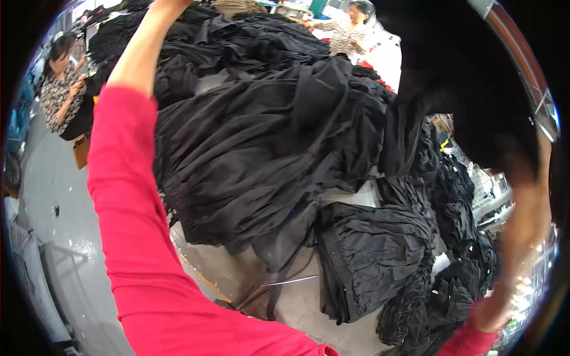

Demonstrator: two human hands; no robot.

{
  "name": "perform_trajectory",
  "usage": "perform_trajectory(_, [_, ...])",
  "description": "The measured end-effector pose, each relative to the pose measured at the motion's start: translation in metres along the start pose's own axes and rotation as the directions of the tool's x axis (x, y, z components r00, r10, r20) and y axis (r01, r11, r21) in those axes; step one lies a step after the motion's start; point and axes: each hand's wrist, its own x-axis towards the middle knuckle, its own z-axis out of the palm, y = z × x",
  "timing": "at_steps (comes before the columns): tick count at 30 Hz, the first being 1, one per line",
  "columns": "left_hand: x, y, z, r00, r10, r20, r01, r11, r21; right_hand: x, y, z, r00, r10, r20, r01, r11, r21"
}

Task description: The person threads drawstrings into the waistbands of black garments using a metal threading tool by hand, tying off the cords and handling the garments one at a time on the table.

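Note:
My right hand, blurred by motion, grips a black garment raised high at the right. The raised cloth fills the upper right of the view and hides most of the fingers. My left arm reaches up in a red sleeve; only the base of my left hand shows at the top edge, its fingers cut off. Between the arms a wide black garment with a gathered edge lies spread over the heap. In front of it is a folded black piece with a gathered edge.
Black garments are heaped at the back and lower right. A thin light rod lies near the table's front. Two people stand beyond, one at left, one at the back. Grey floor shows at left.

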Motion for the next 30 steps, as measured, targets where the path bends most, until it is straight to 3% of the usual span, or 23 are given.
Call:
perform_trajectory(3, [-0.13,-0.041,-0.096,0.967,-0.127,0.221,0.099,0.986,0.133,0.002,-0.068,0.088,0.97,-0.142,0.197,0.038,0.89,0.454])
perform_trajectory(5, [-0.209,-0.044,-0.163,0.874,-0.221,0.432,0.125,0.963,0.24,-0.009,-0.106,0.136,0.942,-0.252,0.222,0.035,0.732,0.681])
perform_trajectory(6, [-0.248,-0.036,-0.196,0.786,-0.244,0.568,0.09,0.954,0.285,-0.02,-0.121,0.162,0.887,-0.438,0.149,0.289,0.775,0.562])
perform_trajectory(7, [-0.271,-0.022,-0.232,0.534,-0.233,0.813,-0.133,0.926,0.353,-0.037,-0.141,0.191,0.924,-0.286,0.252,0.076,0.785,0.615])
perform_trajectory(9, [-0.283,0.015,-0.288,0.05,-0.15,0.987,-0.274,0.949,0.158,-0.072,-0.164,0.249,0.894,-0.276,0.351,-0.003,0.783,0.622])
perform_trajectory(10, [-0.287,0.034,-0.296,-0.079,0.006,0.997,-0.171,0.985,-0.02,-0.091,-0.167,0.258,0.917,-0.224,0.33,-0.082,0.704,0.705])
perform_trajectory(11, [-0.322,0.029,-0.318,-0.006,-0.054,0.999,0.131,0.99,0.054,-0.109,-0.169,0.26,0.935,-0.15,0.321,-0.167,0.61,0.774])
perform_trajectory(12, [-0.279,0.041,-0.308,-0.16,-0.218,0.963,0.326,0.909,0.26,-0.127,-0.165,0.253,0.965,-0.159,0.208,-0.094,0.529,0.843])
perform_trajectory(14, [-0.187,0.067,-0.285,-0.442,-0.511,0.738,0.534,0.511,0.674,-0.174,-0.143,0.244,0.96,-0.115,0.255,-0.136,0.604,0.786])
perform_trajectory(15, [-0.215,0.041,-0.305,-0.278,-0.347,0.896,0.109,0.915,0.388,-0.195,-0.127,0.237,0.944,-0.029,0.33,-0.24,0.627,0.741])
perform_trajectory(16, [-0.151,0.07,-0.283,-0.235,-0.411,0.881,0.295,0.834,0.467,-0.216,-0.11,0.227,0.795,0.181,0.579,-0.583,0.49,0.648])
perform_trajectory(17, [-0.074,0.113,-0.261,-0.211,-0.49,0.846,0.462,0.712,0.528,-0.245,-0.093,0.223,0.75,0.313,0.583,-0.66,0.419,0.624])
perform_trajectory(19, [-0.042,0.165,-0.267,-0.008,-0.146,0.989,0.941,0.335,0.057,-0.303,-0.078,0.212,0.534,0.551,0.641,-0.843,0.29,0.453])
perform_trajectory(20, [-0.037,0.2,-0.259,0.082,0.151,0.985,0.991,0.094,-0.097,-0.323,-0.08,0.203,0.481,0.589,0.649,-0.876,0.299,0.379])
perform_trajectory(21, [-0.033,0.234,-0.251,0.164,0.433,0.886,0.977,-0.196,-0.085,-0.339,-0.083,0.196,0.426,0.623,0.655,-0.904,0.302,0.301])
perform_trajectory(22, [-0.036,0.27,-0.252,0.082,0.611,0.788,0.989,-0.15,0.013,-0.351,-0.09,0.198,0.498,0.621,0.606,-0.866,0.393,0.31])
perform_trajectory(23, [-0.05,0.31,-0.257,0.1,0.649,0.754,0.987,-0.159,0.005,-0.349,-0.095,0.205,0.576,0.619,0.533,-0.81,0.519,0.273])
perform_trajectory(24, [-0.048,0.334,-0.257,-0.066,0.76,0.647,0.978,-0.079,0.192,-0.341,-0.103,0.217,0.646,0.611,0.458,-0.747,0.631,0.212])
perform_trajectory(25, [-0.046,0.357,-0.263,-0.171,0.805,0.569,0.895,-0.115,0.432,-0.337,-0.1,0.233,0.725,0.514,0.459,-0.639,0.75,0.169])
perform_trajectory(26, [-0.05,0.376,-0.273,-0.092,0.829,0.551,0.839,-0.233,0.491,-0.338,-0.099,0.259,0.816,0.476,0.327,-0.55,0.814,0.186])
perform_trajectory(27, [-0.046,0.387,-0.277,-0.072,0.851,0.52,0.819,-0.248,0.518,-0.33,-0.097,0.272,0.665,0.399,0.632,-0.582,0.807,0.103])
perform_trajectory(28, [-0.039,0.397,-0.282,-0.057,0.871,0.488,0.794,-0.257,0.551,-0.339,-0.1,0.281,0.8,0.401,0.446,-0.502,0.854,0.134])
perform_trajectory(30, [-0.037,0.408,-0.293,-0.093,0.884,0.459,0.779,-0.222,0.586,-0.348,-0.098,0.29,0.849,0.353,0.393,-0.427,0.896,0.118])
